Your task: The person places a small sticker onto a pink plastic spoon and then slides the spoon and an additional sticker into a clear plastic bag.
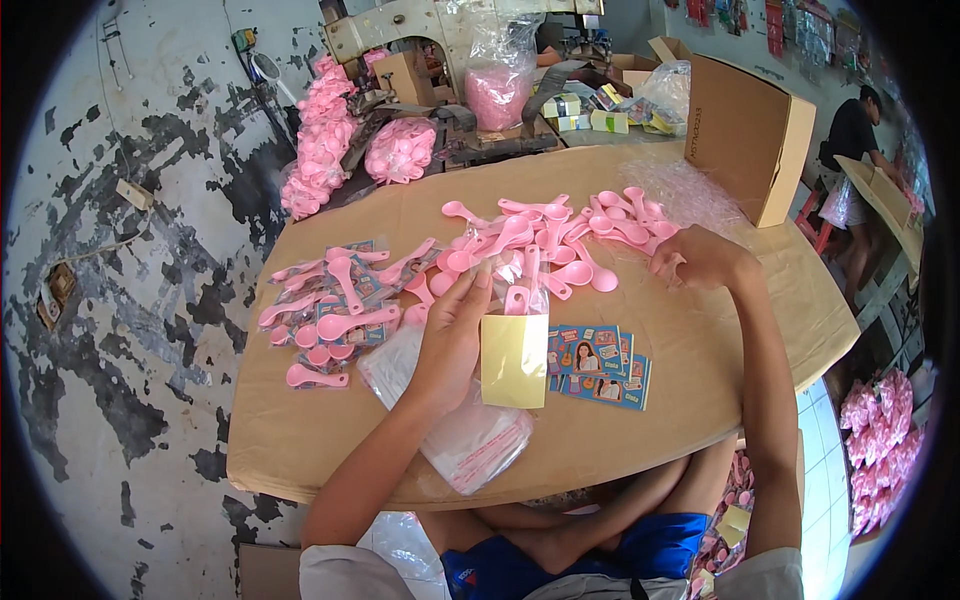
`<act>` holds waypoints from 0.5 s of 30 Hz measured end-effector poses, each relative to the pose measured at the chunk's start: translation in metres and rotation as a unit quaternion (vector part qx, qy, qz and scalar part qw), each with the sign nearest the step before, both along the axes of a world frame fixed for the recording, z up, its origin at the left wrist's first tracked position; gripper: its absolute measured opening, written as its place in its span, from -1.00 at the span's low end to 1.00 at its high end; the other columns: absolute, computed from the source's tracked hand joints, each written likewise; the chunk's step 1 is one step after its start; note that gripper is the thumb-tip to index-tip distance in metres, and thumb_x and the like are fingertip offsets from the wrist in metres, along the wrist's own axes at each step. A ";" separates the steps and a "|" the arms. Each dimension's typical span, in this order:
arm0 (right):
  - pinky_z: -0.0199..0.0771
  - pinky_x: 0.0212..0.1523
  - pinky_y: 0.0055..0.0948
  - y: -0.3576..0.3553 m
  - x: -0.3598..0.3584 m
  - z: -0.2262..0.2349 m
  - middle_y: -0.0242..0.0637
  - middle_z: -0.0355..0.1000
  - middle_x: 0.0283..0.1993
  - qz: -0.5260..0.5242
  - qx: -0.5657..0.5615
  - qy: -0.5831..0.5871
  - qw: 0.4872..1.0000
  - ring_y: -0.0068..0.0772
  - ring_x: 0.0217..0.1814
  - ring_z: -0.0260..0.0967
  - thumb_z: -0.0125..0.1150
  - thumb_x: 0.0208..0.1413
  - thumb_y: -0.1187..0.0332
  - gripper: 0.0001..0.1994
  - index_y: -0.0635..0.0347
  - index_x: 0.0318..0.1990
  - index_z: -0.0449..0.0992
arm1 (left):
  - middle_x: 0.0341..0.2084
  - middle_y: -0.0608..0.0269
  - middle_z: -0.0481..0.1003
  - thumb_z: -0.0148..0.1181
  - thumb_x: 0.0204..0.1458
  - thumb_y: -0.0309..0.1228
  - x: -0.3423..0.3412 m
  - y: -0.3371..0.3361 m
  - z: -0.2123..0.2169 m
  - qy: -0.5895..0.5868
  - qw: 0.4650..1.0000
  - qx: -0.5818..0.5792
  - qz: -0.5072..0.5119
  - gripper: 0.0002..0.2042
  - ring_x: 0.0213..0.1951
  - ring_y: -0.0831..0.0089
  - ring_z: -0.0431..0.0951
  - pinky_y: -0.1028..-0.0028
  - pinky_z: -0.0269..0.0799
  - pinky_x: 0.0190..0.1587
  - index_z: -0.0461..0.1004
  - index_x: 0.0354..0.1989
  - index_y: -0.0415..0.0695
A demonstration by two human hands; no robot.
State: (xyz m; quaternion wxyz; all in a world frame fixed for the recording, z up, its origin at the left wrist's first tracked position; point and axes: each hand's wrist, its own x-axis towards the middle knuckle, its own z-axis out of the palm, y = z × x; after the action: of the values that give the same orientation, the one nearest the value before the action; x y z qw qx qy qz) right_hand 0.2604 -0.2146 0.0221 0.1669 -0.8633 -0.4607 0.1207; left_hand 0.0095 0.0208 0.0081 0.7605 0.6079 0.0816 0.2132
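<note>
My left hand (452, 335) pinches the side of a clear plastic bag (541, 296). A pale yellow card (514, 362) fills its lower part, and the handle of a pink spoon (517, 299) shows above the card. My right hand (705, 258) is at the right end of a loose heap of pink measuring spoons (560, 240). Its fingers are curled together, and what they hold, if anything, is hidden. Blue printed cards (603, 365) lie right of the yellow card. A stack of clear bags (470, 450) rests under my left wrist.
Bagged spoons with cards (335, 300) are piled at the left of the brown-covered table (690, 390). A cardboard box (745, 140) stands at the far right beside plastic scraps (690, 190). Sacks of pink spoons (400, 150) lie behind. Another person (855, 140) works at far right.
</note>
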 end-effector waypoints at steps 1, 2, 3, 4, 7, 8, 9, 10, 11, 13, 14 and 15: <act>0.48 -0.17 -0.38 -0.001 -0.001 0.001 -0.20 0.57 -0.28 0.009 0.019 0.017 1.000 -0.31 -0.19 0.54 0.07 -0.19 0.63 -0.71 0.30 -0.24 0.55 | -0.47 0.48 0.50 -0.12 0.33 -0.13 0.000 0.000 0.000 0.001 1.000 0.000 0.002 -0.61 -0.56 0.80 0.46 0.72 0.31 -0.59 0.36 0.19 -0.08; 0.46 -0.08 -0.34 -0.002 -0.002 0.001 -0.18 0.56 -0.19 0.019 0.038 0.035 0.998 -0.26 -0.07 0.52 0.05 -0.20 0.65 -0.68 0.30 -0.20 0.51 | -0.47 0.48 0.50 -0.12 0.33 -0.13 -0.001 0.001 -0.001 0.003 1.000 0.000 0.004 -0.60 -0.56 0.80 0.45 0.72 0.32 -0.58 0.35 0.19 -0.08; 0.46 -0.08 -0.34 -0.001 -0.004 -0.001 -0.18 0.56 -0.19 0.023 0.039 0.035 0.998 -0.26 -0.07 0.52 0.05 -0.20 0.65 -0.68 0.30 -0.20 0.51 | -0.47 0.48 0.50 -0.12 0.33 -0.13 -0.001 0.004 -0.004 0.003 1.000 0.001 0.008 -0.60 -0.56 0.80 0.45 0.72 0.32 -0.58 0.35 0.19 -0.08; 0.44 -0.04 -0.32 -0.002 -0.008 -0.003 -0.16 0.54 -0.14 -0.009 0.032 -0.024 0.999 -0.23 -0.02 0.49 0.07 -0.19 0.65 -0.67 0.29 -0.17 0.48 | -0.35 0.43 0.50 -0.13 0.33 -0.17 -0.001 0.007 -0.007 -0.001 1.000 0.001 -0.012 -0.61 -0.43 0.73 0.51 0.67 0.43 -0.47 0.32 0.22 -0.10; 0.43 -0.01 -0.29 0.000 -0.008 0.001 -0.12 0.51 -0.06 -0.005 0.083 -0.134 0.988 -0.17 0.01 0.45 0.12 -0.18 0.62 -0.67 0.29 -0.16 0.47 | -0.23 0.39 0.50 -0.14 0.34 -0.21 -0.003 0.008 -0.005 0.001 0.999 -0.003 -0.033 -0.61 -0.30 0.67 0.57 0.62 0.55 -0.36 0.30 0.24 -0.11; 0.44 -0.02 -0.28 0.001 -0.008 0.003 -0.10 0.51 -0.04 0.029 0.140 -0.183 0.973 -0.15 0.00 0.45 0.15 -0.17 0.61 -0.68 0.29 -0.16 0.48 | -0.24 0.39 0.50 -0.14 0.34 -0.21 -0.003 0.008 -0.004 0.007 0.999 -0.007 -0.037 -0.61 -0.30 0.67 0.57 0.62 0.55 -0.35 0.29 0.25 -0.11; 0.44 -0.02 -0.28 0.000 -0.008 0.004 -0.10 0.51 -0.04 0.029 0.140 -0.181 0.973 -0.15 0.00 0.45 0.15 -0.17 0.61 -0.68 0.29 -0.16 0.48 | -0.24 0.39 0.50 -0.14 0.34 -0.21 -0.003 0.008 -0.004 0.008 0.999 -0.007 -0.036 -0.61 -0.30 0.67 0.57 0.62 0.55 -0.35 0.29 0.25 -0.11; 0.45 -0.06 -0.31 -0.001 -0.008 0.004 -0.12 0.53 -0.10 0.022 0.124 -0.134 0.983 -0.20 -0.06 0.47 0.18 -0.17 0.58 -0.70 0.28 -0.17 0.50 | -0.24 0.40 0.49 -0.14 0.34 -0.21 -0.002 0.008 -0.005 0.011 1.000 -0.004 -0.026 -0.61 -0.31 0.67 0.57 0.62 0.55 -0.35 0.30 0.24 -0.12; 0.47 -0.11 -0.34 -0.001 -0.008 0.004 -0.14 0.55 -0.16 0.015 0.107 -0.086 0.990 -0.26 -0.13 0.49 0.22 -0.16 0.56 -0.72 0.28 -0.19 0.52 | -0.25 0.40 0.49 -0.14 0.34 -0.21 -0.002 0.008 -0.006 0.015 1.000 -0.002 -0.016 -0.61 -0.32 0.67 0.57 0.62 0.55 -0.36 0.31 0.23 -0.12; 0.48 -0.17 -0.38 0.003 -0.006 0.005 -0.19 0.56 -0.25 0.009 0.064 -0.019 0.998 -0.32 -0.20 0.51 0.24 -0.16 0.54 -0.74 0.27 -0.22 0.54 | -0.44 0.48 0.45 -0.13 0.34 -0.18 0.000 0.004 -0.005 0.014 1.000 -0.005 -0.003 -0.63 -0.50 0.74 0.47 0.67 0.37 -0.53 0.35 0.19 -0.09; 0.49 -0.23 -0.42 0.003 -0.005 0.006 -0.24 0.57 -0.33 0.003 0.021 0.046 0.999 -0.39 -0.27 0.52 0.26 -0.16 0.52 -0.77 0.27 -0.25 0.56 | -0.63 0.55 0.41 -0.12 0.33 -0.14 0.002 0.002 -0.005 0.011 1.000 -0.007 0.011 -0.64 -0.67 0.81 0.38 0.72 0.19 -0.70 0.38 0.15 -0.06; 0.49 -0.23 -0.42 0.002 -0.003 0.003 -0.24 0.57 -0.33 -0.002 0.019 0.048 0.999 -0.39 -0.27 0.52 0.26 -0.16 0.52 -0.77 0.27 -0.25 0.56 | -0.63 0.55 0.41 -0.12 0.33 -0.14 0.003 0.001 -0.005 0.014 1.000 -0.008 0.006 -0.64 -0.67 0.81 0.38 0.72 0.19 -0.70 0.38 0.15 -0.06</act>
State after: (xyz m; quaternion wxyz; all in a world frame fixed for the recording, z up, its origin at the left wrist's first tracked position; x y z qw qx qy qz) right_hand 0.2574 -0.2126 0.0247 0.2055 -0.8541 -0.4526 0.1528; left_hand 0.0121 0.0215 0.0029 0.7631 0.6039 0.0972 0.2086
